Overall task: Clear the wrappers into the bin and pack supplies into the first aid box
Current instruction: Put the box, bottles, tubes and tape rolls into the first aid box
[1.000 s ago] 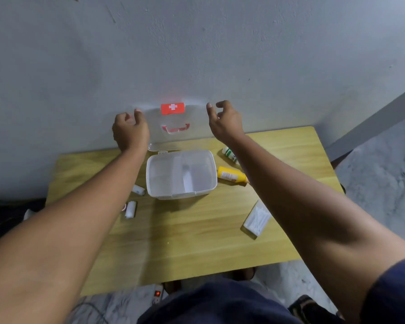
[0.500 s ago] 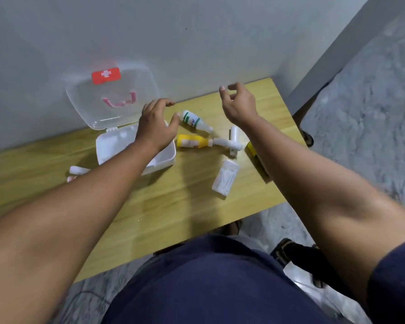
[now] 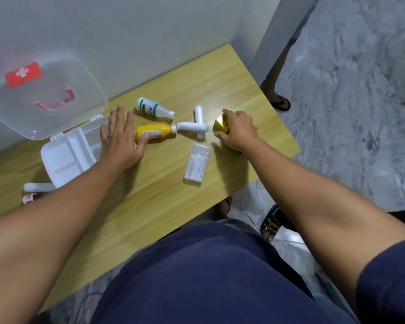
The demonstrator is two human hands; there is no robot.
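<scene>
Left hand: my left hand (image 3: pixel 121 139) lies flat, fingers (image 3: pixel 119 118) spread wide over the box edge, thumb touching the yellow bottle (image 3: pixel 156 131); it grips nothing.
Right hand: my right hand (image 3: pixel 237 130) curls its fingers around a small yellow item (image 3: pixel 221 124) on the counter (image 3: pixel 150 206) (what it is, I cannot tell).
Box: the first aid box (image 3: pixel 66 157) sits open at the counter's left, lid (image 3: pixel 45 97) leaning against the wall.
Supplies: a white bottle (image 3: pixel 154 110) lies behind the yellow one; two white rolls (image 3: pixel 194 126) cross between my hands; a swab case (image 3: pixel 197 165) lies nearer me.
Left edge: one more white roll (image 3: pixel 36 187) beside the box.
</scene>
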